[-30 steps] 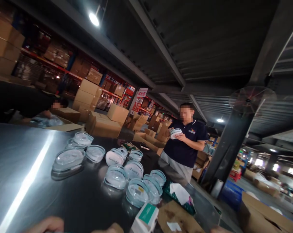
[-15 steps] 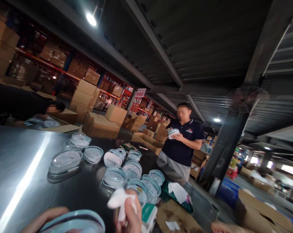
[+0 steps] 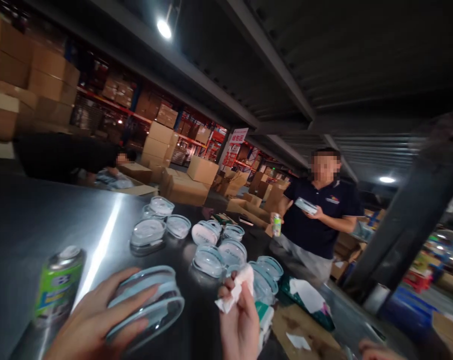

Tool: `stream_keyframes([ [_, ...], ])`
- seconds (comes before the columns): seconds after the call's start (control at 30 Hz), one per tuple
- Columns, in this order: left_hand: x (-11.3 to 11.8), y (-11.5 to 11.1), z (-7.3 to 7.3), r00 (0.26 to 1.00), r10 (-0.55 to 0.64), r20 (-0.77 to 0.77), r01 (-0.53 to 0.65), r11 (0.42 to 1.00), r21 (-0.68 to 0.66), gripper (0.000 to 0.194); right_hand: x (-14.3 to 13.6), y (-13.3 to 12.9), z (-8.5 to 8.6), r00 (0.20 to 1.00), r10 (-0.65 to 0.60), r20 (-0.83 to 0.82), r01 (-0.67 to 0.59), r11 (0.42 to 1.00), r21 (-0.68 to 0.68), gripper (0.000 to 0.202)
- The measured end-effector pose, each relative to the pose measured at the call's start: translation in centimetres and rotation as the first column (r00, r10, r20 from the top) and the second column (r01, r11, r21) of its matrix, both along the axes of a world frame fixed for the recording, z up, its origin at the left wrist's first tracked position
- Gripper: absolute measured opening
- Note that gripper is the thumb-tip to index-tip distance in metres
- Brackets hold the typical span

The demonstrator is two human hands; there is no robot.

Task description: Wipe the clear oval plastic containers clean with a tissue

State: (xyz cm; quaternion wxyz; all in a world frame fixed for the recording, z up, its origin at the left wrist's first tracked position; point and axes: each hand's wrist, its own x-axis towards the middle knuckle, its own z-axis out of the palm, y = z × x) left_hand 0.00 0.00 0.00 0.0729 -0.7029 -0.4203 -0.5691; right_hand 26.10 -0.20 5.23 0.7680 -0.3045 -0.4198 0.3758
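Observation:
My left hand (image 3: 106, 315) grips a clear oval case (image 3: 151, 300) with pale blue rims, its fingers spread across the side. The case is tilted above the dark table. In my right hand (image 3: 241, 320) a crumpled white tissue (image 3: 238, 292) is pinched between thumb and fingers, apart from the case. A green spray can (image 3: 59, 285) with a white top stands on the table left of my left hand. Past my hands sit several similar clear cases (image 3: 207, 260), some with white printed faces.
Across the dark shiny table (image 3: 72, 215) a co-worker (image 3: 316, 225) holds a similar case and a green can. Brown cardboard (image 3: 301, 330), a green tissue pack (image 3: 309, 300) and another person's hand (image 3: 376, 350) are at the right. Another person (image 3: 69, 155) bends over a carton.
The view has turned left, bringing the spray can into sight. My left hand has raised the case more into view. The co-worker's hand now holds a green can.

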Motion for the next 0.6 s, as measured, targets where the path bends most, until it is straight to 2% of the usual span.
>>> stream_keyframes([
  [0.13,-0.3,-1.5,2.8,0.984,0.076,-0.159,-0.076,0.997,0.009,0.034,-1.1,-0.7,0.7,0.978,0.123,-0.171,-0.133,0.99,-0.049,0.012],
  [0.23,-0.6,-2.0,3.9,0.972,0.128,-0.198,-0.125,0.992,0.028,0.033,-2.2,-0.6,0.9,0.964,0.126,-0.236,-0.15,0.985,-0.088,0.014],
  [0.33,-0.9,-2.0,4.0,0.964,0.162,-0.212,-0.16,0.987,0.026,0.034,-3.2,-0.1,0.4,0.961,0.073,-0.268,-0.11,0.986,-0.126,0.025],
  [0.47,-0.8,-1.8,3.6,0.978,0.145,-0.149,-0.144,0.989,0.018,0.034,-3.0,0.1,-0.6,0.98,0.011,-0.198,-0.049,0.981,-0.187,0.037],
  [0.6,0.1,-1.3,3.1,0.987,0.122,-0.107,-0.124,0.992,-0.019,0.039,-2.0,-0.1,-1.4,0.993,-0.083,-0.084,0.062,0.97,-0.235,0.031],
])
